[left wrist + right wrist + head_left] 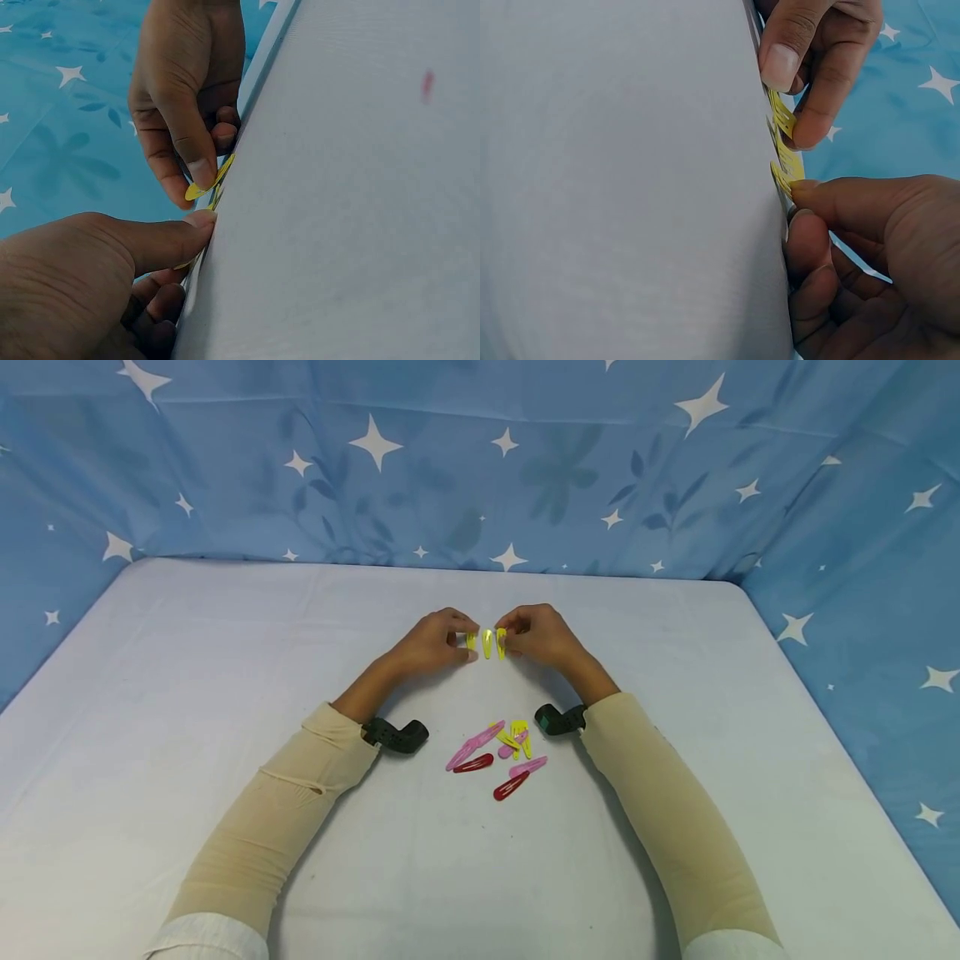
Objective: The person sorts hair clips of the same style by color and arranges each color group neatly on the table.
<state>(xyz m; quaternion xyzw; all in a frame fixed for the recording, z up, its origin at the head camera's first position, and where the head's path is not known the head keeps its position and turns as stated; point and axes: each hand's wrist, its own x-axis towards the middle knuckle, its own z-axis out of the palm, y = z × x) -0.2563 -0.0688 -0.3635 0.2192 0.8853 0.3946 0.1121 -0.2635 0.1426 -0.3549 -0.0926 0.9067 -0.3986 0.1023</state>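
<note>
Three yellow clips (487, 644) line up near the worktop's (225, 635) far edge, fingers of the left hand (432, 642) and right hand (546, 633) pinching the outer two; a mixed clip pile (508, 740), farther from that edge, remains unaligned.

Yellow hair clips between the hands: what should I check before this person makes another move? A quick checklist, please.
1. Left yellow clip held by the left hand: ok, pinched near its two ends.
2. Right yellow clip held by the right hand: ok, pinched.
3. Middle yellow clip apart from its neighbours: ok, a gap shows on each side in the head view.
4. A hand free to fetch another clip: not ok, both are occupied.
5. Loose yellow clips separated from other colours: not ok, they lie among pink clips and red clips.
6. Each clip snapped closed: cannot tell, too small.
</note>
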